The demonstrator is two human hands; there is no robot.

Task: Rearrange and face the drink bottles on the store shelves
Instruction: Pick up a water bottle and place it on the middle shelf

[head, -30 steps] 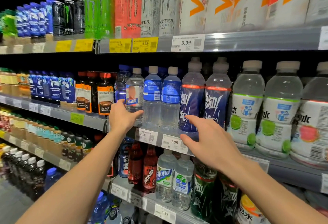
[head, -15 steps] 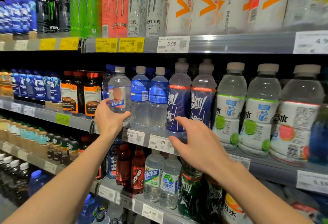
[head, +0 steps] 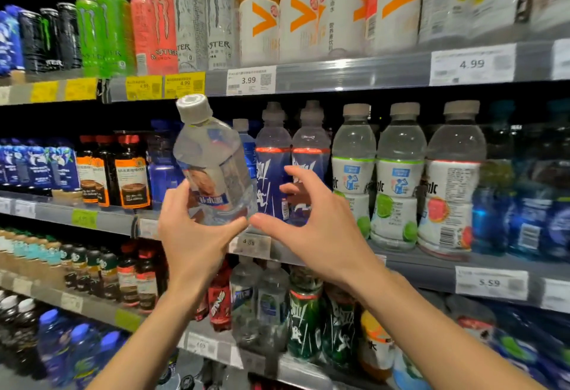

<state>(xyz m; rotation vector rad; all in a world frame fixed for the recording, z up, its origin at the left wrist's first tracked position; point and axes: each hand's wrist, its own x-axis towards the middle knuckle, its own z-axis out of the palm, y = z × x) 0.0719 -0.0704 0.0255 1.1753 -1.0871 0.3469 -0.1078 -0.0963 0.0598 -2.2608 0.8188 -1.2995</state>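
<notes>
A clear drink bottle point(head: 212, 167) with a grey cap and a peach-and-blue label is lifted off the middle shelf point(head: 416, 266) and tilts with its cap to the left. My left hand point(head: 191, 235) grips it round the lower part. My right hand point(head: 311, 223) hovers just right of the bottle's base with fingers spread and curved, thumb tip close to the bottle, holding nothing. Behind the hands stand two clear bottles with dark blue labels point(head: 274, 173) and white-labelled lime bottles point(head: 398, 179).
The top shelf carries energy drink cans point(head: 163, 28) and orange-and-white bottles point(head: 296, 13). Dark coffee bottles point(head: 129, 170) stand left on the middle shelf, blue bottles point(head: 524, 204) at its right. The lower shelf point(head: 216, 352) holds red, clear and green bottles. Price tags point(head: 249, 81) line the shelf edges.
My left hand has pulled the clear bottle off the shelf and raised it, tilted. My right hand left the blue-labelled bottles and came up beside the bottle's base.
</notes>
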